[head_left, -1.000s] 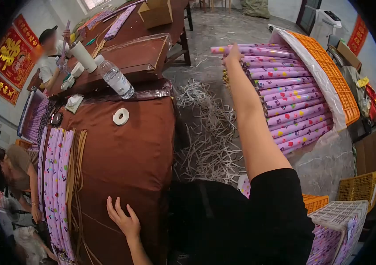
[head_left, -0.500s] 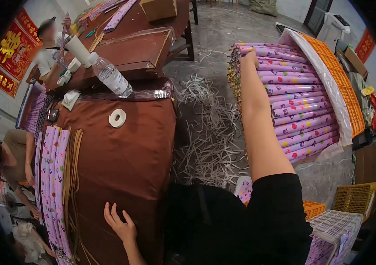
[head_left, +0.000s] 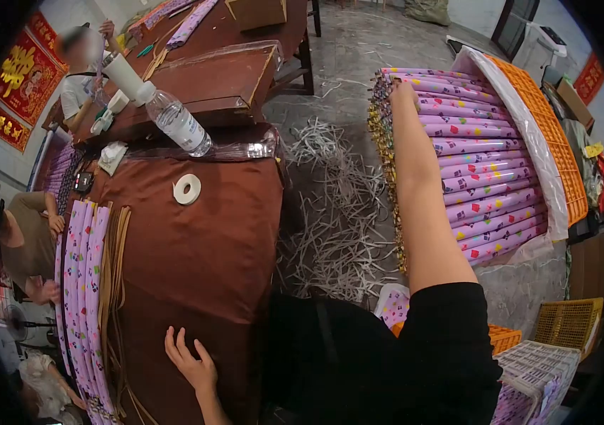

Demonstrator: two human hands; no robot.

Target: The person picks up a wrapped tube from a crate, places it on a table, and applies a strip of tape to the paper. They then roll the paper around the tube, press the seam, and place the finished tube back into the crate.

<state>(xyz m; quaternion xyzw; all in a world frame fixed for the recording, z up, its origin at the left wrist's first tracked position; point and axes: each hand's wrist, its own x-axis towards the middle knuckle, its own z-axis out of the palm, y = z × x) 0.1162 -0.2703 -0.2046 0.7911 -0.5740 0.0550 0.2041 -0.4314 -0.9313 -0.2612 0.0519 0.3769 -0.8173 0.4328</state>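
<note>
My left hand (head_left: 192, 360) rests on the brown cloth of the table (head_left: 196, 262), fingers apart and empty. To its left lies a row of purple patterned tubes (head_left: 84, 283) beside a bundle of thin brown strips (head_left: 112, 276). My right arm reaches out to a large stack of purple patterned tubes (head_left: 490, 170) in a lined orange crate (head_left: 539, 120). My right hand (head_left: 403, 92) is at the stack's upper left end; its fingers are too small and hidden to make out. A roll of white tape (head_left: 187, 190) lies on the cloth.
A water bottle (head_left: 178, 124) stands at the cloth's far edge. Shredded strips (head_left: 337, 212) cover the floor between table and crate. People (head_left: 29, 234) are along the left side, one (head_left: 79, 85) at the far table. White and yellow baskets (head_left: 568, 322) stand at lower right.
The person at the left has shifted a hand along the tubes, and the person at the far table has moved slightly. My right hand has moved slightly at the stack; my left hand has barely moved.
</note>
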